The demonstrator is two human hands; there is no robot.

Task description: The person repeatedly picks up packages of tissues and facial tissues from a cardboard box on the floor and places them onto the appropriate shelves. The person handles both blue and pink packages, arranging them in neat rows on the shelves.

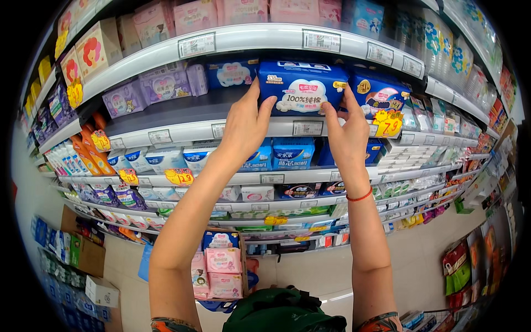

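Observation:
Both my hands grip a blue pack of sanitary pads by its two ends, at the front edge of an upper shelf. My left hand has its thumb on the pack's front and its fingers along the left end. On the right end, my right hand presses in the same way, a red cord around that wrist. A similar blue pack stands to the left, set farther back. Another dark blue pack stands just right of the held one.
Purple packs stand left on the same shelf. Pink packs line the shelf above, blue and white packs the one below. A carton of pink packs is on the floor before me. More cartons stand at the left.

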